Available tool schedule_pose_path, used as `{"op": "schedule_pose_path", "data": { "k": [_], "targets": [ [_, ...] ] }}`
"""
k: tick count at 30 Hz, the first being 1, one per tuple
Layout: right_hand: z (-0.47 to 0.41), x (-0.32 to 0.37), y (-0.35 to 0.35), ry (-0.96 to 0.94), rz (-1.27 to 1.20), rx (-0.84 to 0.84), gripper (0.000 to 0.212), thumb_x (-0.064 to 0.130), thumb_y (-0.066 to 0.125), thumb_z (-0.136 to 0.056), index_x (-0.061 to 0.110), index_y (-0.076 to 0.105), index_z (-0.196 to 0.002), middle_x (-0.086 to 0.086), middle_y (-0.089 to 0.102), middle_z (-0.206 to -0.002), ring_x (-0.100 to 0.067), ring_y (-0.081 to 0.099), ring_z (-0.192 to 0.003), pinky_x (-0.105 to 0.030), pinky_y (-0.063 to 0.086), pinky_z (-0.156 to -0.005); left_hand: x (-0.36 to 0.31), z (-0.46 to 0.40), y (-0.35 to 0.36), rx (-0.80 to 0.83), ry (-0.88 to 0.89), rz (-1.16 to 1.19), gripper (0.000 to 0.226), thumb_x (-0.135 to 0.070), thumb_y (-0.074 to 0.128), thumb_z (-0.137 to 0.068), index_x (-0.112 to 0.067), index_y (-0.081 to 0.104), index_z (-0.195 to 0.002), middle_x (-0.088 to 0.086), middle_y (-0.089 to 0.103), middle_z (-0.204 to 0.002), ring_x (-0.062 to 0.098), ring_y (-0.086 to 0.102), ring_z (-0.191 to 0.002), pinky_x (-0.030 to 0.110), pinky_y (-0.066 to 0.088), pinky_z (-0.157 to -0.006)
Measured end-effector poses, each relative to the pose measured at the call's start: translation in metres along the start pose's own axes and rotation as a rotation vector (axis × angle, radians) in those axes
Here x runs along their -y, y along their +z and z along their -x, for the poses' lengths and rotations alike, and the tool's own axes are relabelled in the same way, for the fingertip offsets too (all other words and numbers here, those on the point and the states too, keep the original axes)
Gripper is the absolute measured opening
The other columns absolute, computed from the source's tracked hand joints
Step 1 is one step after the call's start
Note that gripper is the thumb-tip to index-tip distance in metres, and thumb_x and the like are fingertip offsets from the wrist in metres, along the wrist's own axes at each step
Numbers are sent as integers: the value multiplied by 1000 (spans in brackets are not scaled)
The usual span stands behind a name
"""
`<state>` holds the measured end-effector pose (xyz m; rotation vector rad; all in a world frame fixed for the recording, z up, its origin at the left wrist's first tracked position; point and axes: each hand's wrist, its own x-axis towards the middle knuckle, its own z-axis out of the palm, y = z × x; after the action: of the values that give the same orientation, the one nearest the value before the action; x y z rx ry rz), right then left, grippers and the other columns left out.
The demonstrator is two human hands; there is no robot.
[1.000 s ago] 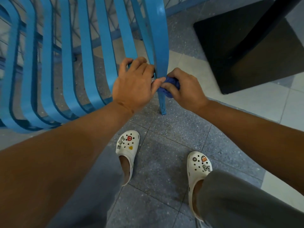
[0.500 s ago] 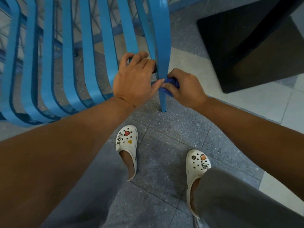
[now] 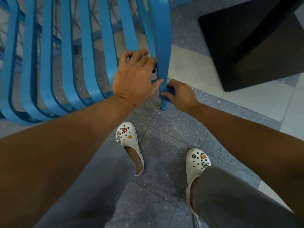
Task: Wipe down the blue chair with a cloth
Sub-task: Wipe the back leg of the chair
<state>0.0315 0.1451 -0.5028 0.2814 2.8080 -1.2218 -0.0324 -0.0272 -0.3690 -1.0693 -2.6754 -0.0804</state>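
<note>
Blue chair point(image 3: 85, 51) fills the upper left: slatted metal back and seat, slats curving down toward the floor point(image 3: 164, 145). Its rightmost upright runs down as a leg, foot touching the grey speckled floor just above the left shoe.

Left hand point(image 3: 134, 76): fingers curled over the slats next to that rightmost upright, thumb tip touching the upright's edge. Grasping the chair frame.

Cloth point(image 3: 169, 92): dark blue, bunched, pressed against the right side of the leg, low down near the foot. Mostly hidden in the fist.

Right hand point(image 3: 181, 94): clenched around the cloth, knuckles up, just right of the leg and below the left hand. Hands nearly touching across the leg.

Below: two white clogs point(image 3: 130, 142) with charms, grey trousers, both standing on the floor tiles.

Upper right: black square base point(image 3: 246, 51) with a dark column, well apart from the chair, on lighter tiles.
</note>
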Motion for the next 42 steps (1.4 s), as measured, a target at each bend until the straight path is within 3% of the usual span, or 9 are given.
{"op": "schedule_pose_path", "data": {
  "k": [4, 11, 15, 20, 26, 32, 35, 38, 42],
  "targets": [
    [0, 1, -5, -94, -50, -100, 32, 45, 70, -89, 17, 60, -101, -1, 69, -92, -20, 64, -80, -37, 52, -69, 0, 0, 0, -9, 10, -9, 44, -52, 65, -83, -12, 66, -101, 5, 72, -103, 25, 56, -123, 47, 36, -106],
    [-8, -4, 20, 99, 92, 109, 41, 44, 74, -86, 16, 53, -107, -5, 72, -104, -28, 68, -87, -45, 58, -74, -1, -1, -1, 32, -5, -20, 45, -53, 65, -84, -14, 65, -105, 3, 71, -108, 23, 54, -124, 45, 34, -109],
    [-17, -3, 0, -21, 182, 147, 42, 48, 70, -86, 17, 58, -111, -5, 73, -104, -26, 69, -87, -44, 59, -74, -1, 0, 0, 24, -1, -23, 45, -53, 65, -84, -13, 65, -104, 4, 72, -107, 24, 54, -124, 45, 34, -108],
    [-8, -5, -7, -166, 101, -16, 43, 50, 67, -90, 13, 59, -112, -6, 71, -103, -27, 66, -87, -41, 54, -72, 0, -1, -1, 37, 10, -16, 47, -53, 63, -84, -13, 64, -107, 4, 71, -109, 25, 53, -125, 46, 34, -109],
    [-13, -25, 31, 49, 164, 150, 42, 47, 69, -90, 15, 52, -112, -8, 69, -109, -30, 66, -92, -46, 55, -76, -1, -1, -1, 68, 6, -31, 46, -56, 60, -85, -14, 63, -107, 3, 70, -112, 24, 51, -128, 45, 33, -110],
    [-13, -35, 44, 167, 227, 254, 34, 45, 61, -95, 15, 56, -112, -9, 68, -112, -31, 64, -94, -39, 51, -76, -2, -1, -5, 120, -3, 1, 47, -55, 55, -85, -16, 61, -110, 2, 68, -118, 23, 47, -134, 45, 30, -113],
    [-8, -45, 26, 159, 182, 281, 31, 44, 56, -98, 15, 59, -109, -10, 68, -108, -30, 63, -93, -34, 43, -72, 1, 1, -11, 150, 11, 88, 59, -53, 53, -86, -13, 58, -128, 4, 60, -135, 23, 40, -141, 45, 24, -118],
    [3, -57, 5, 186, 155, 240, 30, 41, 51, -103, 14, 61, -112, -10, 68, -105, -26, 60, -86, -30, 39, -71, -13, 30, -17, 85, -40, 288, 74, -37, 62, -86, -6, 40, -149, 12, 38, -156, 31, 26, -150, 50, 19, -122],
    [22, -64, -7, 232, 87, 235, 30, 42, 53, -103, 14, 60, -110, -5, 66, -91, -20, 59, -74, -29, 40, -58, -47, 91, -13, 70, 27, 465, 73, -20, 66, -84, -1, 38, -149, 20, 35, -155, 34, 32, -146, 49, 28, -119]
  ]
}}
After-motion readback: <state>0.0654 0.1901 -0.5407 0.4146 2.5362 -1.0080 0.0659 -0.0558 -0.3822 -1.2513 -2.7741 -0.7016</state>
